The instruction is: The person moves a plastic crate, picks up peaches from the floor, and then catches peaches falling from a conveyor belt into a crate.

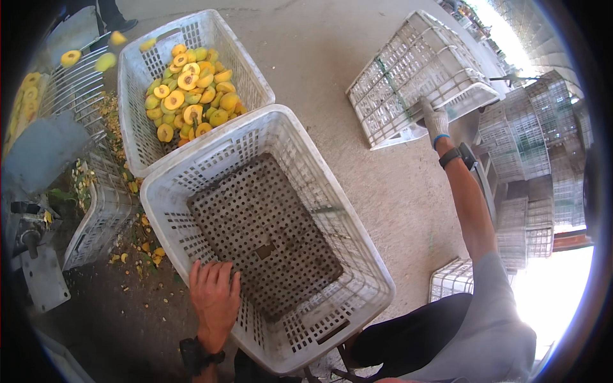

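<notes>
A large white plastic crate [335, 210] stands before me, its dark perforated floor showing. My left hand [215, 297], bare, lies over its left rim with the fingers curled inward. Out to the right, my right hand [435, 117] in a knitted glove grips the edge of a second white crate [407, 72], which is tilted with its slatted side towards me. Its thumb side is partly hidden. Beyond the near crate, and touching it, a third white crate [244, 62] holds halved yellow fruit [191, 91] with pits showing in some.
A slatted metal chute [79, 79] stands at left, with fruit halves [105, 62] in the air beside it. Another crate [103, 225] and fruit scraps [148, 249] lie below. Stacked crates [517, 134] fill the right side. A person's shoe [122, 25] shows at the top left.
</notes>
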A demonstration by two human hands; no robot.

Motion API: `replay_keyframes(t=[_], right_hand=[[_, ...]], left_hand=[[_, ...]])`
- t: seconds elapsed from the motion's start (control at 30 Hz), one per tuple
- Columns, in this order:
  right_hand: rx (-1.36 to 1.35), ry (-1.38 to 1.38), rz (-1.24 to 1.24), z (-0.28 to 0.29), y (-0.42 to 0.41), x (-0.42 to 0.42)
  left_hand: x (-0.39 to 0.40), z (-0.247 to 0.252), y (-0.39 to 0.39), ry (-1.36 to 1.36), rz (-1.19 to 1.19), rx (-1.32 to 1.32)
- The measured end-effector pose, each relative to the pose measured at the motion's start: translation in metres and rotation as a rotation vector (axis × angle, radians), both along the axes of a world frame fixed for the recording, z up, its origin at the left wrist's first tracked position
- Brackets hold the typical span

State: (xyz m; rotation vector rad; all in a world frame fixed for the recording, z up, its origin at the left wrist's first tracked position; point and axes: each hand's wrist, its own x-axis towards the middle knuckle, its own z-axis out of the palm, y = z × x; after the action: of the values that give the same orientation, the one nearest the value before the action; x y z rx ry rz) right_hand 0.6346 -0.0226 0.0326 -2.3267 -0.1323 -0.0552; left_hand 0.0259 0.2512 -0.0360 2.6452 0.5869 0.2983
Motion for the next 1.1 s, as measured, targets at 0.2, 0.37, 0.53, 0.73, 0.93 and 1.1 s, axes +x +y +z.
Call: replay_keyframes(t=[0.2,0.37,0.53,0.73,0.93,1.1], right_hand=[[0.098,-0.037,0.064,0.003,-0.027,-0.020],[0.164,-0.086,0.013,0.018,-0.089,-0.062],[0.008,-0.037,-0.030,0.052,-0.171,-0.113],[-0.191,-0.089,0.014,0.115,-0.224,-0.186],[-0.312,-0.044,0.089,0.126,-0.153,-0.228],[-0.397,0.034,0.292,0.057,-0.139,-0.219]], left_hand=[[0.000,0.003,0.002,0.012,-0.003,0.010],[-0.002,-0.001,0.001,-0.010,-0.009,0.005],[-0.007,-0.005,0.000,-0.031,0.001,-0.009],[-0.006,-0.007,0.001,-0.055,0.003,-0.036],[-0.003,-0.008,0.003,-0.085,-0.007,-0.039],[0.003,-0.007,0.000,-0.165,-0.023,-0.034]])
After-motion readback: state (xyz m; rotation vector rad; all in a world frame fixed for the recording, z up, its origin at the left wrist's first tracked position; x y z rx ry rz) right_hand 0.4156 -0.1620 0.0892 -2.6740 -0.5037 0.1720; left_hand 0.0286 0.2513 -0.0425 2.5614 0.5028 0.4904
